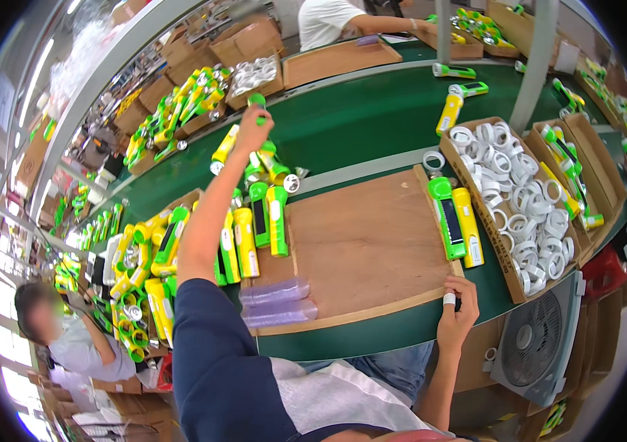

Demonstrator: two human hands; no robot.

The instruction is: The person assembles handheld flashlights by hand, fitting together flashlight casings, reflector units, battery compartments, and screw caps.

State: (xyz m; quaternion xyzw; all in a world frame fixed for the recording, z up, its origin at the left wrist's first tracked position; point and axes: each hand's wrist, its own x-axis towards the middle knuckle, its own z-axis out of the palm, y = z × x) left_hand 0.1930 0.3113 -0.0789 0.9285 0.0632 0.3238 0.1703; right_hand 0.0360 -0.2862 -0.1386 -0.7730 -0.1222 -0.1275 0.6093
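Observation:
My left hand (253,131) is stretched out over the far side of the green belt. Its fingers are closed on a green flashlight (257,99), partly hidden by the hand. Below that arm, several yellow and green flashlights (277,221) lie side by side along the left of a wooden board (361,243). My right hand (459,309) rests at the board's near right corner, fingers curled; what they hold, if anything, is hidden. A white band wraps one finger. Just beyond it lie a green flashlight (446,217) with a dark panel and a yellow flashlight (468,228).
A cardboard box of white rings (521,191) stands at the right, beside a box with flashlights (568,169). Two purple-tinted plastic rolls (278,302) lie on the board. A grey fan (537,335) stands low right. Two metal posts rise along the belt. Other people work nearby.

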